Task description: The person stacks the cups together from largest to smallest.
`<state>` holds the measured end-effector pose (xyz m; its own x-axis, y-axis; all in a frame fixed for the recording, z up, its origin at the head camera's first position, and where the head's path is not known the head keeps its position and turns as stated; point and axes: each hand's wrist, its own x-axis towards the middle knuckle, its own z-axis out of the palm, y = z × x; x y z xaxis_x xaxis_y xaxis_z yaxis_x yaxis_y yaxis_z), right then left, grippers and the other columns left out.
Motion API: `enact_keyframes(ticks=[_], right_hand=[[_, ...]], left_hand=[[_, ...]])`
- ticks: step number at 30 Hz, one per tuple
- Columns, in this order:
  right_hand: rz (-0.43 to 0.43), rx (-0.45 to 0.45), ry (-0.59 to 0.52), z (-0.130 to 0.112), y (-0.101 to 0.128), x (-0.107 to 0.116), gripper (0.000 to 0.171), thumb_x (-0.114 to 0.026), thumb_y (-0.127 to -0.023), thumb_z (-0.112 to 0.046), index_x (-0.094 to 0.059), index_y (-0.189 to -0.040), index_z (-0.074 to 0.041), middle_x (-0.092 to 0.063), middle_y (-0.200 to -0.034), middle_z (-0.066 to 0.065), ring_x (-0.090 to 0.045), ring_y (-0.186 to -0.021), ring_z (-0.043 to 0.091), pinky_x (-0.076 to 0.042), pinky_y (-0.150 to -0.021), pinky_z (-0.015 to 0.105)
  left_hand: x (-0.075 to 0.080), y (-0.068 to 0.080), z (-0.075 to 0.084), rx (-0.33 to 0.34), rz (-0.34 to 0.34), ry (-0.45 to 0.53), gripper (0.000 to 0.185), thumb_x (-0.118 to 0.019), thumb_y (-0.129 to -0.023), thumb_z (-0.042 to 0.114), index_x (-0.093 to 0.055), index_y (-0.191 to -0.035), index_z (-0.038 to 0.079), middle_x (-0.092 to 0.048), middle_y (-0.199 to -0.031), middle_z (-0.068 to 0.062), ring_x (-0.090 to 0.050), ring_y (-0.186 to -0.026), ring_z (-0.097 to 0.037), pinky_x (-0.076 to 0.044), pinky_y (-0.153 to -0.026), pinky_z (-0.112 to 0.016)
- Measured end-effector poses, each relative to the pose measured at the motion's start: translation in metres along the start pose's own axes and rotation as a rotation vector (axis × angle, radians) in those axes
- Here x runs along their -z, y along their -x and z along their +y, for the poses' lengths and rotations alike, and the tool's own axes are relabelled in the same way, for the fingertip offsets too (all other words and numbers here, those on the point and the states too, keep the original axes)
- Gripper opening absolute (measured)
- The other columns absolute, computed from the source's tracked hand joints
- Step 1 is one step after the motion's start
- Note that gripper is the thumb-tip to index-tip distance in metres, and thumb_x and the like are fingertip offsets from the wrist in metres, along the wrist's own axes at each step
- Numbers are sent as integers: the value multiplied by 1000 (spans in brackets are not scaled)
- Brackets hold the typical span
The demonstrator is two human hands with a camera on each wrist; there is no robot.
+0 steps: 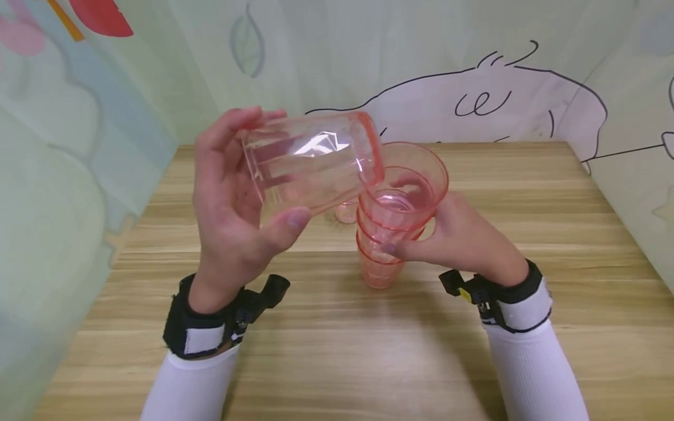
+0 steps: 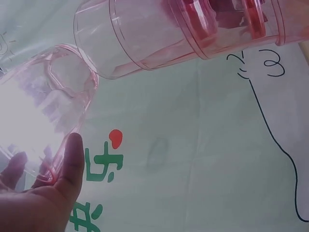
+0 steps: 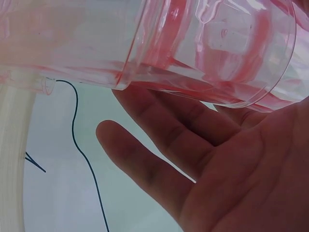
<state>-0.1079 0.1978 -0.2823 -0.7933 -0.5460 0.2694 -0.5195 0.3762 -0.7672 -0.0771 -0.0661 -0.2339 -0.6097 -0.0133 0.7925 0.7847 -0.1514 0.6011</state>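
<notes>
A single clear pink cup (image 1: pixel 310 164) lies tilted on its side in the air, held up by the left hand (image 1: pixel 231 216), its rim pointing right and just touching the rim of the top cup in a stack of cups (image 1: pixel 395 216). The left fingers (image 1: pixel 226 131) curl over the cup's base end and the thumb presses from below, so the hand is clamped around it. In the left wrist view the cup (image 2: pixel 46 113) fills the near left with the thumb against its rim, and the stack (image 2: pixel 183 34) passes overhead.

The stack stands upright on the tabletop (image 1: pixel 368 351), steadied by the right hand (image 1: pixel 463 240). Its thumb lies across the near side, low on the stack, and the fingers wrap round the far side; through the clear plastic they show faintly. In the right wrist view the fingers (image 3: pixel 159 145) lie fairly straight under the stack (image 3: pixel 203 48), cupping rather than squeezing.

Judging from this, nesting the cup well calls for turning it upright, lining its base with the open mouth of the stack, and lowering it straight while the right hand keeps the stack from tipping. A slanted entry could jam the rims.

A small pink thing (image 1: pixel 346 211) sits on the tabletop behind the stack, mostly hidden. A patterned cloth (image 1: pixel 474 76) hangs behind.
</notes>
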Motion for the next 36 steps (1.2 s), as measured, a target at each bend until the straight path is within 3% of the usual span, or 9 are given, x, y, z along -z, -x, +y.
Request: enact_keyframes(ticks=[5, 12, 27, 36], right_hand=[[6, 3, 15, 1, 1, 1, 57, -86, -80, -27, -60, -131, -23, -67, -116, -13, -61, -109, 6, -49, -96, 34], [-1, 0, -3, 0, 0, 2, 57, -86, -80, -25, -59, -130, -24, -67, -116, -13, -61, -109, 7, -49, -96, 35], [-6, -72, 23, 0, 4, 2, 48, -86, -79, -30, -63, -121, -24, -69, -107, -9, -62, -98, 9, -52, -87, 38], [-9, -69, 18, 0, 3, 2, 53, -86, -78, -32, -61, -124, -24, -68, -110, -8, -61, -101, 10, -50, -89, 39]], left_hand=[[-3, -7, 4, -26, -34, -51, 87, -85, -74, 36, -45, -137, -9, -53, -128, -26, -55, -105, -44, -55, -82, -37], [-2, -13, 9, -31, -77, -71, 85, -84, -71, 25, -46, -138, -12, -53, -128, -27, -56, -107, -45, -55, -86, -42], [-9, -31, 17, -92, -318, -228, 84, -80, -72, 13, -42, -142, -13, -53, -121, -27, -58, -109, -35, -54, -77, -36], [-17, -35, 17, -109, -345, -281, 81, -81, -73, 14, -45, -142, -9, -54, -122, -17, -58, -111, -29, -53, -75, -36]])
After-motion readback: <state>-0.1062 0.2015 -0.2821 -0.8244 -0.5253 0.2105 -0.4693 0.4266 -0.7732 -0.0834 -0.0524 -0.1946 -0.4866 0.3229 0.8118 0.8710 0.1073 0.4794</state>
